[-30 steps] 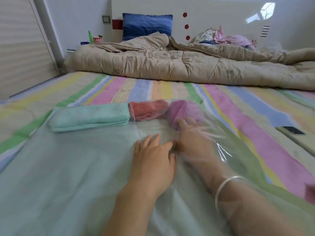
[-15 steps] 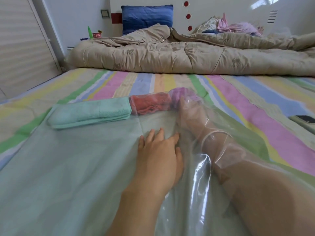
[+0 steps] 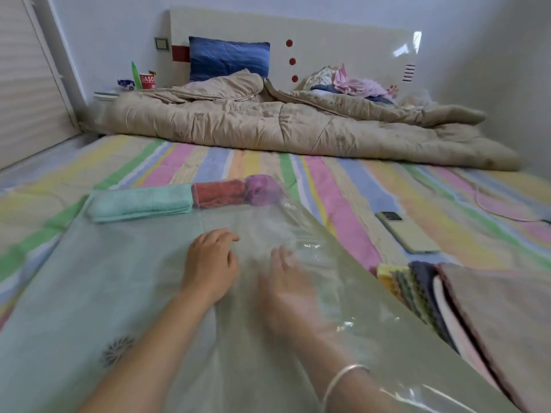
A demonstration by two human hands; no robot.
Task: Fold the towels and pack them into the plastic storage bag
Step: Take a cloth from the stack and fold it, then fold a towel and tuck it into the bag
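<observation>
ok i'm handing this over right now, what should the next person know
Left hand: open, resting on top of the plastic storage bag.
Right hand: inside the bag, blurred, fingers look straight, nothing held.
Done: teal towel, red towel and purple towel lie folded in a row at the bag's far end.
Left: the stack of folded towels beside the bag on the right is not yet packed.

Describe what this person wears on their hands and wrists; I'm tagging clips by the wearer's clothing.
No sleeves, gloves or watch are in view. The left hand shows no ring. The right hand is blurred and has a thin, pale, shiny bangle round its wrist.
</observation>
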